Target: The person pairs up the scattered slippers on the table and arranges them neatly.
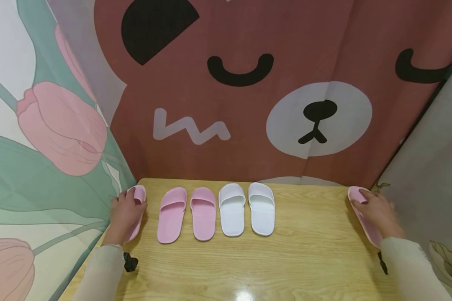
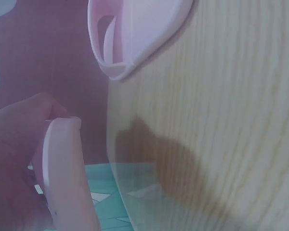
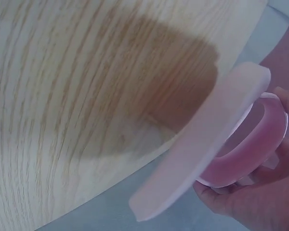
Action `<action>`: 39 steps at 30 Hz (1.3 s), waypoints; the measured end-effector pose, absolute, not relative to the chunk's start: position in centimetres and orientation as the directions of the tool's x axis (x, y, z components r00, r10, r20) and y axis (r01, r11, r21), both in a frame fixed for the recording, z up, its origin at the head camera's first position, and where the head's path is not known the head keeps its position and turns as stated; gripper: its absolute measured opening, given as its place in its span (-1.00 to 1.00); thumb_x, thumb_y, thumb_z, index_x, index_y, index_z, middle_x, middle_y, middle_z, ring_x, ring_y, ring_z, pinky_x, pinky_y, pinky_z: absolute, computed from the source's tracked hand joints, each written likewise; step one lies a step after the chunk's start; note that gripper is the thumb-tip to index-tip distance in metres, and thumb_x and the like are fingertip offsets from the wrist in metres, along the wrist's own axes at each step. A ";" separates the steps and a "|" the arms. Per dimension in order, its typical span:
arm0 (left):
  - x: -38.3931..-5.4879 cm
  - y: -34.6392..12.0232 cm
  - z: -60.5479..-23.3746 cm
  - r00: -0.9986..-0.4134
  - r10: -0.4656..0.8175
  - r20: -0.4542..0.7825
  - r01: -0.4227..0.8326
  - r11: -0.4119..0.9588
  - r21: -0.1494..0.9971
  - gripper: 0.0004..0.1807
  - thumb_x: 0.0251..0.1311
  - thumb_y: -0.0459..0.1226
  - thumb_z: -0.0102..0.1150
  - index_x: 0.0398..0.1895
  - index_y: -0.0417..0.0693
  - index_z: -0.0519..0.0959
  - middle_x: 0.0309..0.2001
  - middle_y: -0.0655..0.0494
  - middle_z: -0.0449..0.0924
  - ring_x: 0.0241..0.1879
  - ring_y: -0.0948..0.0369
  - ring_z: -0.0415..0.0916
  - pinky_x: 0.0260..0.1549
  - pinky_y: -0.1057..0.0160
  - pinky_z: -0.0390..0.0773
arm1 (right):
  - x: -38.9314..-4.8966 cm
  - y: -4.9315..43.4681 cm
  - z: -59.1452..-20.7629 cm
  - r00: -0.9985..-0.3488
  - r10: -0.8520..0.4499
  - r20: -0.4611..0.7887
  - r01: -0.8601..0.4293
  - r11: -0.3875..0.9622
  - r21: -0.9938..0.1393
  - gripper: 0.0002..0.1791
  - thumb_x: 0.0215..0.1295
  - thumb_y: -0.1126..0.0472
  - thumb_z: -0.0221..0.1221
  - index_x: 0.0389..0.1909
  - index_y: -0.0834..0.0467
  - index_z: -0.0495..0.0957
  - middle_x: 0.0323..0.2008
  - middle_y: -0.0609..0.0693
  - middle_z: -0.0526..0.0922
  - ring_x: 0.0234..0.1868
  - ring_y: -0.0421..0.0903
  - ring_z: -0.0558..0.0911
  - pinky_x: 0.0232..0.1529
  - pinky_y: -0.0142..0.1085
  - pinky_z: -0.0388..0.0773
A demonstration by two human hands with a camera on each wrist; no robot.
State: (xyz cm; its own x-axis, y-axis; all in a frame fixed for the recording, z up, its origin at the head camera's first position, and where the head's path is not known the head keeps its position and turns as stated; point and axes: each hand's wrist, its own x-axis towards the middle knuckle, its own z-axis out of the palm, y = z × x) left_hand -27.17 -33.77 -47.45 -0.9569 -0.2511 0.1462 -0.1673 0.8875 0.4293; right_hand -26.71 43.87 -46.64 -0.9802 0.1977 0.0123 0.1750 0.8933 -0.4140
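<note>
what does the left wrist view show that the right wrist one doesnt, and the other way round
Only the left wrist view: the left hand holding a pale pink, rubbery-looking slide slipper, a second, unheld pink slipper, and green patterned cloth.

Only the right wrist view: the right hand gripping a different pale pink slide slipper by its curved strap, and greyish cloth.

Both: light wood-grain tabletop, a dark shadow on it, and reddish-brown cloth.

A wooden tabletop (image 1: 309, 251) bears two pink slippers (image 1: 204, 223), two white slippers (image 1: 232, 222).
</note>
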 end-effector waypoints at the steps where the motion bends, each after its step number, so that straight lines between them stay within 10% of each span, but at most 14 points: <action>1: -27.2 -33.7 -47.4 -0.957 -0.250 0.148 -0.166 0.889 0.428 -0.14 0.29 -0.07 0.16 0.54 -0.28 0.09 0.43 -0.49 0.06 0.31 -0.45 -0.01 0.12 -0.57 0.12 | -26.6 43.8 -46.5 -0.979 0.203 0.009 0.180 0.889 -0.420 -0.03 0.44 -0.37 -0.05 0.58 0.23 -0.02 0.38 0.65 -0.02 0.21 0.78 0.01 0.03 0.59 0.12; 39: -26.3 -30.4 -45.8 -0.941 -0.174 0.290 -0.048 0.918 0.395 -0.18 0.27 -0.01 0.19 0.47 -0.26 0.20 0.36 -0.50 0.17 0.26 -0.46 0.09 0.02 -0.54 0.23 | -25.0 41.2 -45.0 -0.978 0.136 0.157 0.064 0.916 -0.396 -0.09 0.45 -0.32 0.01 0.52 0.29 0.14 0.29 0.64 0.15 0.24 0.65 0.14 0.13 0.48 0.05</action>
